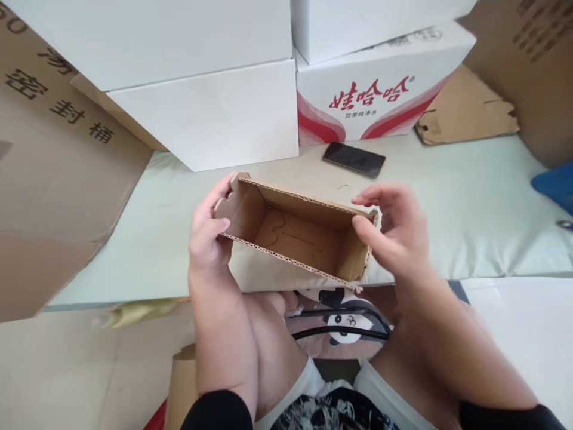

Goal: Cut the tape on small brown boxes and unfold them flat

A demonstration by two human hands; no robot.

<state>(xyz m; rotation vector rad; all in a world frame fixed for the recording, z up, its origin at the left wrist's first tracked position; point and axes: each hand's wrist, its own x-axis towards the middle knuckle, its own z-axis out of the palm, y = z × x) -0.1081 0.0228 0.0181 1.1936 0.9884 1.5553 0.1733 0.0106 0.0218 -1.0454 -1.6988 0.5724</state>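
Observation:
I hold a small open cardboard box (295, 239) over my lap, its brown inside facing up and its outside white. My left hand (208, 233) grips the box's left end, thumb on the near wall and fingers curled over the end flap. My right hand (394, 230) pinches the right end, thumb on the near corner and fingers bent around the far corner. Nothing lies inside the box.
A dark phone (353, 159) lies on the pale mat (470, 209) beyond the box. White cartons (210, 113) and one with red print (380, 89) are stacked behind it. Brown cardboard (58, 173) leans at left, more at right (470, 110). A panda-print item (342, 325) sits on my lap.

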